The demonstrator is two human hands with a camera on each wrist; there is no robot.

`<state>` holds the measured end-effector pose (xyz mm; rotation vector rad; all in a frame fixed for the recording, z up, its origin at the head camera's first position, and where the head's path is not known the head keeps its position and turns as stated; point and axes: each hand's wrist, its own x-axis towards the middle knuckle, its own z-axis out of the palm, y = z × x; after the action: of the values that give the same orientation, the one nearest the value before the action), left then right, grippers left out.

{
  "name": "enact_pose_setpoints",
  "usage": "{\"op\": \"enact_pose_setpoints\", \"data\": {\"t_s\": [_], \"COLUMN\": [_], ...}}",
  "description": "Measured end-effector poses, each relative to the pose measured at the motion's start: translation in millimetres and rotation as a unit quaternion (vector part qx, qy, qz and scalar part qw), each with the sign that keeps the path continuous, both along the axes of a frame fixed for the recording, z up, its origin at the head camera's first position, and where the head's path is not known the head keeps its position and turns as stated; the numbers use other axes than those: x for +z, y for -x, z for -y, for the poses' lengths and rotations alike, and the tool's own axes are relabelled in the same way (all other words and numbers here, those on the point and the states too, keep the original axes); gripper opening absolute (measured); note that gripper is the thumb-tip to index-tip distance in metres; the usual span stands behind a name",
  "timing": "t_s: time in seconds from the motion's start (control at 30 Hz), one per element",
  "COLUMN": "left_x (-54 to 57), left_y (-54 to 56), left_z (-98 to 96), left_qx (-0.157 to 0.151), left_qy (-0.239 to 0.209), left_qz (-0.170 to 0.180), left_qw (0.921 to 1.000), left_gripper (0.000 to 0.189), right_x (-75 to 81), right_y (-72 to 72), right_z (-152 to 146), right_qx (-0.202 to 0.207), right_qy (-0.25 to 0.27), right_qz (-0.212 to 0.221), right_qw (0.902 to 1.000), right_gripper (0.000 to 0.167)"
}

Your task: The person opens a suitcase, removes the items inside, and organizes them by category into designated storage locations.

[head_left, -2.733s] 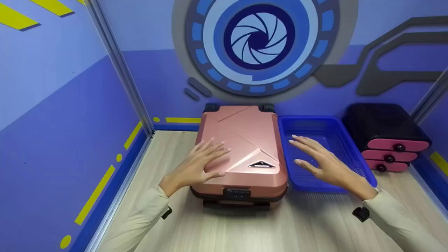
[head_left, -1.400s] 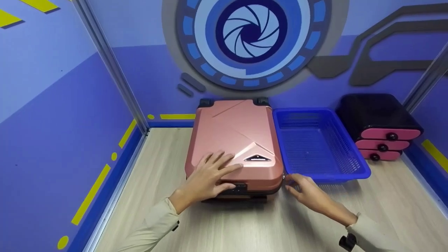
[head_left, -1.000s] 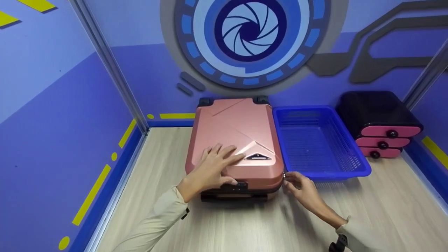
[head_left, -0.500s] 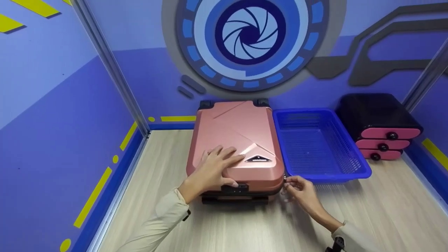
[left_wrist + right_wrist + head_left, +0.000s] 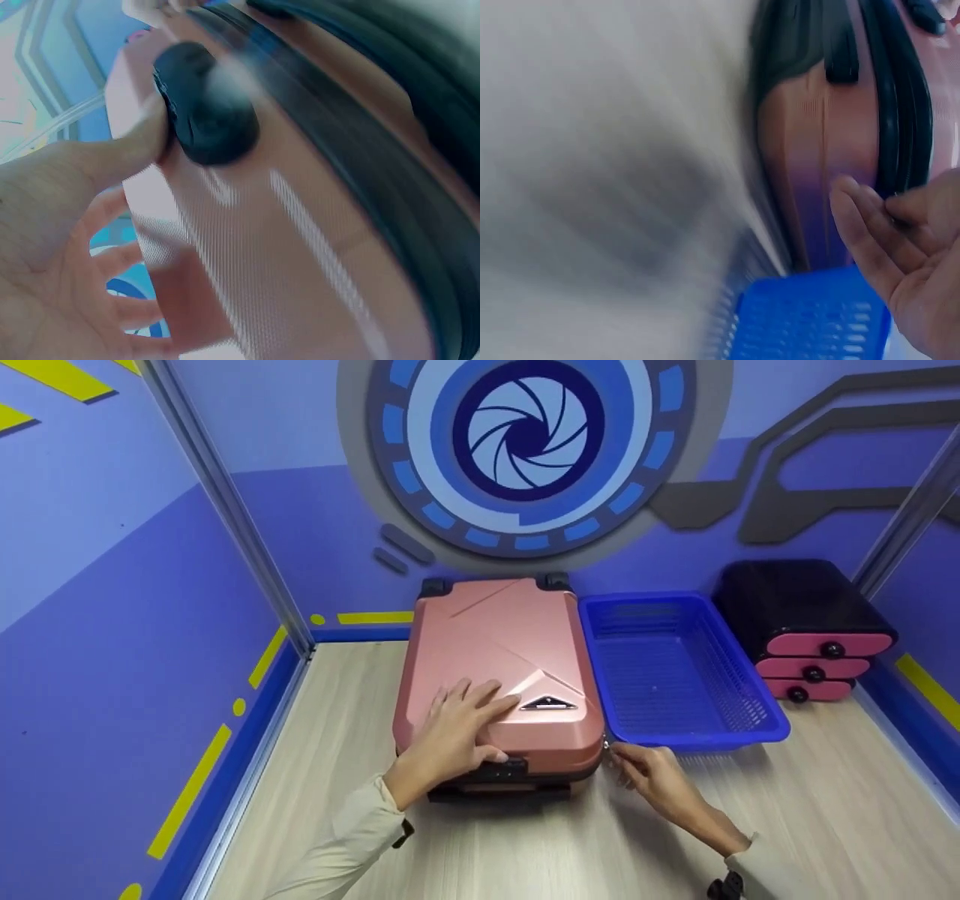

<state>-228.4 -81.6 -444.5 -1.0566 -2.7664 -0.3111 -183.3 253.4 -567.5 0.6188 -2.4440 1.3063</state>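
A pink hard-shell suitcase [image 5: 499, 645] lies flat on the table, its wheels toward the back wall. My left hand [image 5: 450, 727] rests on the front of its lid with fingers spread. In the left wrist view, the left thumb touches the edge of the black combination lock [image 5: 206, 105]. At the suitcase's front right corner, my right hand [image 5: 664, 780] pinches a small metal zipper pull [image 5: 606, 744] between thumb and forefinger. The right wrist view shows these fingers beside the black zipper band [image 5: 904, 112]; the pull itself is mostly hidden there.
A blue plastic basket [image 5: 592, 660] stands against the suitcase's right side. Beyond it is a black box with pink drawers [image 5: 829, 643]. Blue walls close off the back and both sides. Pale wood tabletop [image 5: 540, 847] lies in front.
From over the basket, my right hand has come to the suitcase's front right corner and taken hold of the zipper pull. My left hand has settled onto the lid, thumb at the lock.
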Motion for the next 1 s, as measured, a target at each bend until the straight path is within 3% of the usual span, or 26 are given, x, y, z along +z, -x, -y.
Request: {"op": "enact_pose_setpoints", "data": {"t_s": [0.1,0.2,0.4,0.6,0.77,0.9,1.0], "left_x": [2.5,3.3,-1.5,-8.7,-9.3,-7.3,-5.1], "left_y": [-0.7,-0.8,-2.8,-8.1,-11.6,-10.1,-7.6], "left_z": [0.5,1.1,-0.3,-2.6,-1.7,-2.9,-6.6], "left_qx": [0.006,0.007,0.004,0.014,0.022,0.026,0.024], "left_qy": [-0.002,0.005,0.016,0.015,0.016,0.026,0.035], "left_qz": [-0.008,-0.026,-0.035,-0.029,-0.015,-0.018,-0.029], "left_qw": [0.9999,0.9996,0.9993,0.9994,0.9995,0.9991,0.9987], "left_gripper": [0.078,0.077,0.077,0.077,0.077,0.076,0.075], "right_x": [5.3,8.9,8.4,1.2,-4.8,-5.9,-3.6], "right_y": [3.2,1.3,-16.2,-31.6,-34.8,-33.8,-34.6], "right_z": [-2,-2,5,39,69,89,96], "right_qx": [0.029,0.057,0.115,0.151,0.136,0.089,0.038], "right_qy": [-0.033,-0.051,-0.046,-0.059,-0.045,-0.005,0.047], "right_qz": [-0.034,-0.038,-0.013,-0.054,-0.048,0.015,0.086], "right_qw": [0.9985,0.9963,0.9922,0.9853,0.9885,0.9959,0.9945], "right_gripper": [0.017,0.019,0.020,0.022,0.019,0.012,0.010]}}
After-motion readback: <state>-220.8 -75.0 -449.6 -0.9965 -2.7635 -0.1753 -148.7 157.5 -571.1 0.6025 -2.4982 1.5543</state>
